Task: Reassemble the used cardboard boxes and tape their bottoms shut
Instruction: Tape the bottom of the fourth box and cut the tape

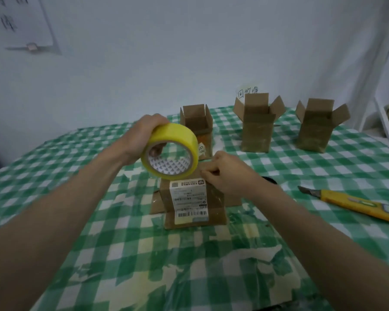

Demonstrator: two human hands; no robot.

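The left hand grips a roll of yellow packing tape at the centre of the frame, fingers curled over the top of the roll and a fingertip showing inside its core. The right hand sits just right of the roll with fingers curled, pinching at the roll's lower right edge, right above the top of a cardboard box; the tape end itself is too small to make out. That box stands just below the hands on the green-and-white checked tablecloth, flaps spread out at its base, a white shipping label with a barcode running down its near face.

Behind the roll, a second cardboard box stands with its flaps up. Two more open boxes stand in the upper right, one before a handwritten paper sign, the other farther right. A yellow utility knife lies at the right edge, well apart from the hands.
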